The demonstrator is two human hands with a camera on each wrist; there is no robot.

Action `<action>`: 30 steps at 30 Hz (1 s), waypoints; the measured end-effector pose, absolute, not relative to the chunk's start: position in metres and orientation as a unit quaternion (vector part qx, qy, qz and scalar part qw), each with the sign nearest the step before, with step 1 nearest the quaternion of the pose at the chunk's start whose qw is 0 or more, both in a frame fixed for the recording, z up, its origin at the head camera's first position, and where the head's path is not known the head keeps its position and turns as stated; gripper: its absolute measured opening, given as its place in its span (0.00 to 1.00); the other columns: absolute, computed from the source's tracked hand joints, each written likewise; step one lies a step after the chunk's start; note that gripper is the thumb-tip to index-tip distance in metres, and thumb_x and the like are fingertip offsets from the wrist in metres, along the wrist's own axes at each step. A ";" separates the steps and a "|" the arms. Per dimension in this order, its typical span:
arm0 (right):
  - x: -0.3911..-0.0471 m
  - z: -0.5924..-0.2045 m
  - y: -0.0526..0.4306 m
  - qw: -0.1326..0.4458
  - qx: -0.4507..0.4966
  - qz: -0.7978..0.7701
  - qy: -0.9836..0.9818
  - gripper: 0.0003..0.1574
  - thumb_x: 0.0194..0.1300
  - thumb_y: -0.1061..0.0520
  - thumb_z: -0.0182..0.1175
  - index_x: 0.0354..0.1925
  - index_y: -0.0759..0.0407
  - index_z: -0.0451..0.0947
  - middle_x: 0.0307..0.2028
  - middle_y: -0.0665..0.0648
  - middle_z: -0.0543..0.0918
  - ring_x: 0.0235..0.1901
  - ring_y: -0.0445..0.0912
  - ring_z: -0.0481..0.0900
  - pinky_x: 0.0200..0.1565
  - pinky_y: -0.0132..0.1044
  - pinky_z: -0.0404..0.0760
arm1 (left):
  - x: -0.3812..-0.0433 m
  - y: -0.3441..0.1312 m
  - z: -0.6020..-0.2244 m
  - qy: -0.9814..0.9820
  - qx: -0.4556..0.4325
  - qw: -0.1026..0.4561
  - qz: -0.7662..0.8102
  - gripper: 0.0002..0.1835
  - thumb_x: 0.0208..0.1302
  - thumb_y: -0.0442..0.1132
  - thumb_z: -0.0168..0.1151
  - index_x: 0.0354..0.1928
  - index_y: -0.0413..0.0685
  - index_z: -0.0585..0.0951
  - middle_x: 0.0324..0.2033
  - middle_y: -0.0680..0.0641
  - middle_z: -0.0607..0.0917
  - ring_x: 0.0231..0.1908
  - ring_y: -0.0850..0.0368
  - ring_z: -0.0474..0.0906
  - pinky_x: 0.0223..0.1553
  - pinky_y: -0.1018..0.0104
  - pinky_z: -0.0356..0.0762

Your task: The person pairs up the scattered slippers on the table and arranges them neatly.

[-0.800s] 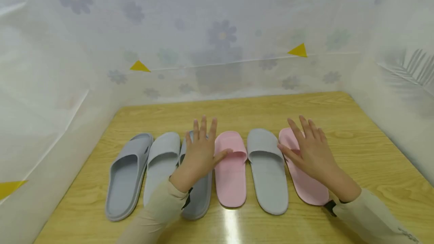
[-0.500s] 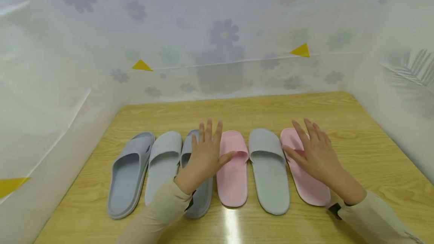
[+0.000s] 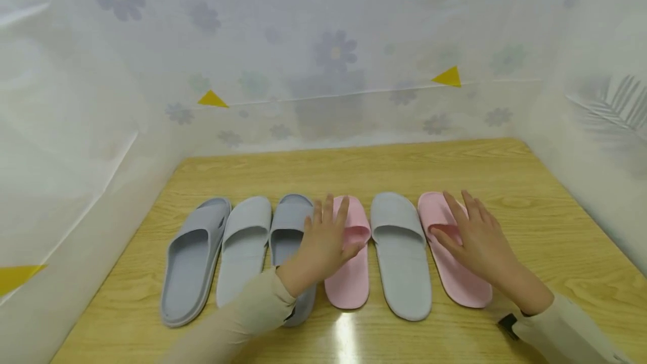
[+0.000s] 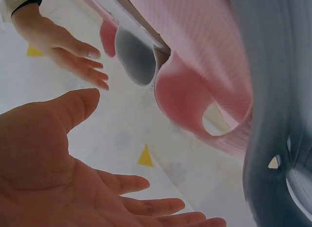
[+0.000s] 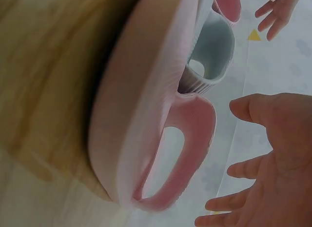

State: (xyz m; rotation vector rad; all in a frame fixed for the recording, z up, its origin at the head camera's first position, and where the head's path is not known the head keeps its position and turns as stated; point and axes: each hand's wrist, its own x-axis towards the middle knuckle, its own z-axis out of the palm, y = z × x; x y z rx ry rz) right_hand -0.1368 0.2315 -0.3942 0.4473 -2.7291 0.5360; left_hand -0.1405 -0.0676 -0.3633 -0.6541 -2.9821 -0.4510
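My left hand (image 3: 323, 246), fingers straight and spread, hovers over the dark grey-blue slipper (image 3: 292, 212) and the middle pink slipper (image 3: 349, 282). In the left wrist view a gap separates that palm (image 4: 39, 188) from the slippers. Over the right-hand pink slipper (image 3: 462, 282) hangs my right hand (image 3: 477, 246), its fingers also extended and its thumb spread. The right wrist view shows it apart from that slipper's strap (image 5: 195, 134). Neither hand holds anything. Between the two pink slippers lies a light grey slipper (image 3: 401, 268).
Farther left lie another light grey slipper (image 3: 247, 235) and a blue-grey slipper (image 3: 187, 274), completing a side-by-side row on the wooden table (image 3: 354, 167). Translucent flower-printed sheeting (image 3: 263, 49) surrounds the back and sides, with yellow triangles (image 3: 449, 76) on it.
My left hand has shifted right and nearer to me, uncovering more of the dark grey-blue slipper. My right hand has drifted slightly right and nearer. The slippers keep their places.
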 end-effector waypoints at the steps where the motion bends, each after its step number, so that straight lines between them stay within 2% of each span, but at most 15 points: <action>1: -0.136 -0.395 0.232 0.160 0.157 0.186 -0.956 0.50 0.63 0.43 0.63 0.72 0.62 0.52 0.65 0.82 0.56 0.59 0.80 0.57 0.51 0.75 0.58 | -0.140 -0.066 -0.365 -0.966 -0.215 0.032 -0.141 0.46 0.64 0.58 0.60 0.74 0.41 0.54 0.69 0.27 0.55 0.65 0.23 0.53 0.57 0.32 0.62; 9: -0.133 -0.397 0.232 0.103 0.148 0.181 -0.967 0.51 0.59 0.48 0.67 0.70 0.67 0.55 0.65 0.84 0.54 0.57 0.82 0.58 0.47 0.76 0.62 | -0.139 -0.054 -0.372 -0.973 -0.211 -0.003 -0.093 0.48 0.62 0.58 0.63 0.74 0.42 0.53 0.67 0.26 0.58 0.63 0.25 0.59 0.53 0.37 0.70; 15: -0.133 -0.398 0.230 0.046 0.137 0.173 -0.974 0.54 0.58 0.46 0.67 0.70 0.69 0.53 0.64 0.87 0.51 0.56 0.84 0.56 0.42 0.74 0.68 | -0.142 -0.047 -0.380 -0.980 -0.194 -0.004 -0.050 0.49 0.59 0.61 0.63 0.74 0.44 0.54 0.67 0.28 0.60 0.62 0.29 0.63 0.48 0.39 0.74; 22: -0.134 -0.401 0.226 0.037 0.132 0.162 -0.977 0.57 0.57 0.42 0.68 0.70 0.69 0.53 0.63 0.88 0.51 0.54 0.84 0.58 0.36 0.72 0.71 | -0.139 -0.043 -0.384 -0.980 -0.196 0.007 -0.026 0.49 0.56 0.60 0.66 0.73 0.43 0.57 0.65 0.28 0.62 0.60 0.29 0.65 0.48 0.43 0.76; 30: -0.137 -0.401 0.222 0.042 0.130 0.144 -0.980 0.56 0.57 0.43 0.68 0.70 0.68 0.53 0.60 0.87 0.55 0.49 0.83 0.62 0.34 0.70 0.72 | -0.137 -0.039 -0.388 -0.982 -0.187 0.016 0.006 0.50 0.54 0.62 0.67 0.72 0.42 0.59 0.65 0.30 0.63 0.59 0.31 0.65 0.44 0.46 0.78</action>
